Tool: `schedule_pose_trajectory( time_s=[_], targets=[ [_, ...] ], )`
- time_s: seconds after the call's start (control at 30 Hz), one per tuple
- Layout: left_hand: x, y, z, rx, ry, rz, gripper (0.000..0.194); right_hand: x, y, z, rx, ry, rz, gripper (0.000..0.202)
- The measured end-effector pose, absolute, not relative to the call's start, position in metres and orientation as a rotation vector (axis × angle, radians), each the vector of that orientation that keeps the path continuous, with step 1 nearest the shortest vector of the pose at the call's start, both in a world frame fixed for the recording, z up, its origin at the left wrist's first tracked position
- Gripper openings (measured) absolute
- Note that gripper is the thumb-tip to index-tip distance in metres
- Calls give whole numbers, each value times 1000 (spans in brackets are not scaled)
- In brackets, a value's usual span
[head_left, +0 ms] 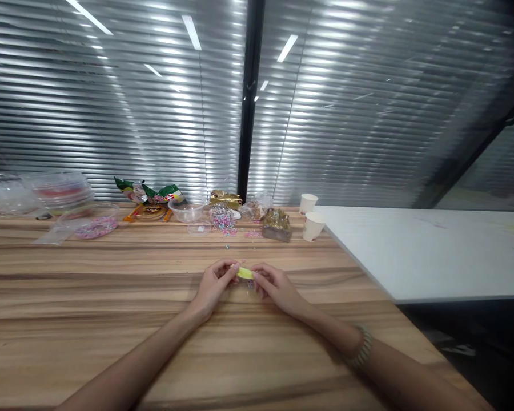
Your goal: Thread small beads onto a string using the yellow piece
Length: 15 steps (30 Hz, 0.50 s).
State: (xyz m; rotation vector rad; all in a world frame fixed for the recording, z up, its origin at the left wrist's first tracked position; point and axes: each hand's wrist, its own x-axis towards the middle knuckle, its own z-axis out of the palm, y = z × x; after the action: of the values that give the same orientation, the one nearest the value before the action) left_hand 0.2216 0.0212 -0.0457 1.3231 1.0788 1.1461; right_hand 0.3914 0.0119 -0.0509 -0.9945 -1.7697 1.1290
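Between my two hands is a small yellow strip (pixel 245 273), too blurred to name more exactly. My left hand (pixel 216 283) pinches its left end between thumb and fingers. At the other end, my right hand (pixel 276 286) grips it with thumb and fingertips; a banded bracelet (pixel 362 346) circles that wrist. Some small pale bits (pixel 250 284) show just below the strip, close to the right fingers. Beyond the hands lie tiny coloured pieces (pixel 227 247) on the wooden table (pixel 111 319).
Along the table's back stand a clear bowl (pixel 187 212), a bag of colourful small pieces (pixel 223 219), a gold package (pixel 225 199), a brown-gold box (pixel 276 226) and paper cups (pixel 313 226). Green snack bags (pixel 154 193) and plastic containers (pixel 60 189) sit left. A white table (pixel 432 251) adjoins right.
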Motion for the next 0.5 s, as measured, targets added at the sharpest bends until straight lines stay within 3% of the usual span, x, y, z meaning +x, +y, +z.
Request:
schedule_pose_trajectory(
  time_s=[0.5],
  targets=[
    [221,21,-47,1358,1052,1145,30,391,11,-50,-1009,-1786,1124,28]
  ],
)
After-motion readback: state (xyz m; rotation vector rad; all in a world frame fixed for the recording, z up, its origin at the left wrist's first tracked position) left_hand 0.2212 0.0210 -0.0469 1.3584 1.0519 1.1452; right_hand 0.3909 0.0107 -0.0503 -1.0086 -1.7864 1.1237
